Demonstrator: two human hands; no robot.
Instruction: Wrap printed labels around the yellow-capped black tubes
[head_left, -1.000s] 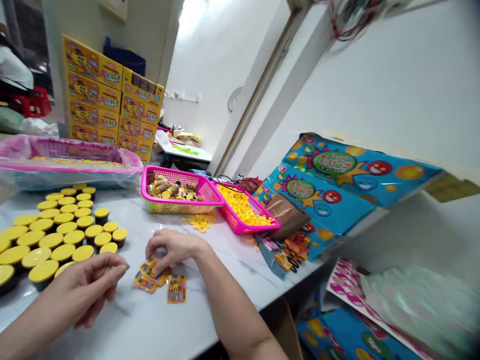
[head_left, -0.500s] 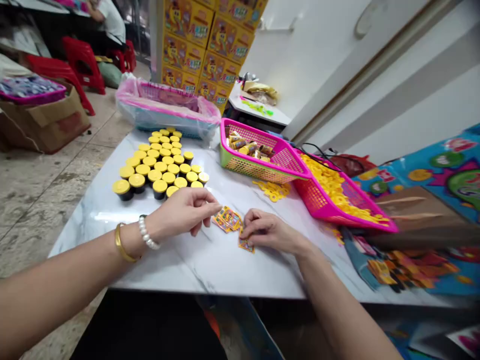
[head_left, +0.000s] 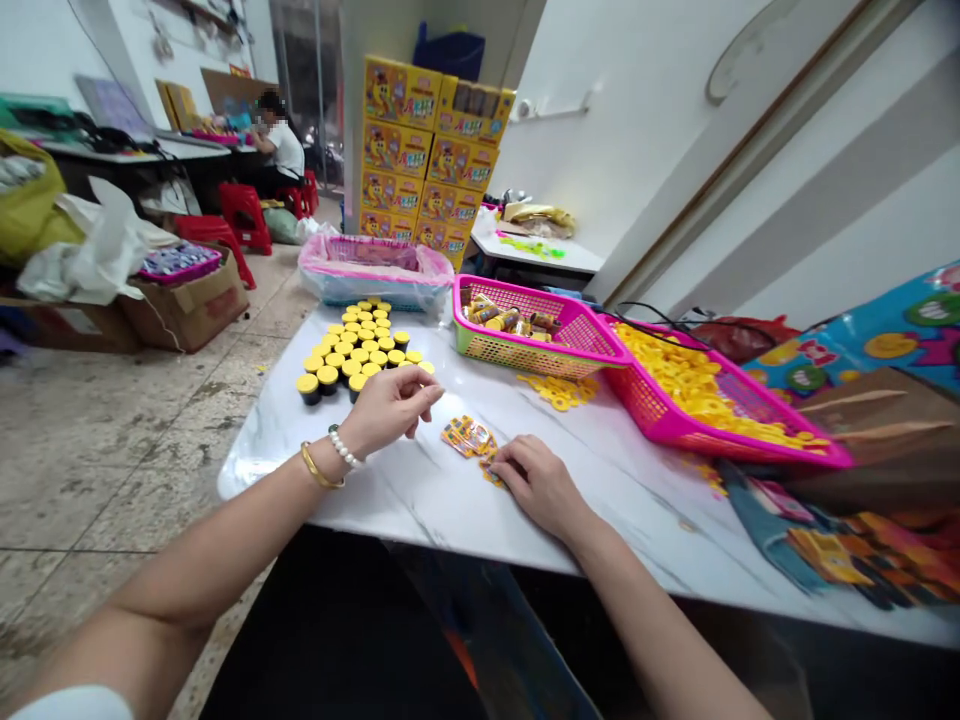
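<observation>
My left hand (head_left: pixel 394 408), wearing a pearl bracelet and a gold bangle, hovers just above the table beside the nearest yellow-lidded black cups (head_left: pixel 358 382). Its thumb and fingers are drawn together, and whatever may be in them is hidden. Right of it lies a small loose pile of orange printed cards or packets (head_left: pixel 469 437) on the white marbled table (head_left: pixel 420 500). At the pile's near right side, my right hand (head_left: pixel 534 482) rests low with thumb and fingertips closed on one orange printed card (head_left: pixel 491 472), partly covered by the fingers.
A pink-and-green basket (head_left: pixel 540 355) holds small printed tubs. Yellow plastic pieces fill the pink basket (head_left: pixel 660 435) to its right, with some spilled (head_left: pixel 559 390) alongside. A plastic-lined basket (head_left: pixel 375 290) and stacked yellow boxes (head_left: pixel 427 160) stand behind. A person (head_left: pixel 281 145) sits far left.
The view has tilted up and shifted, showing more room at the left. My left hand stays near the cups and pile; my right hand stays at the single card, its fingers now straighter.
</observation>
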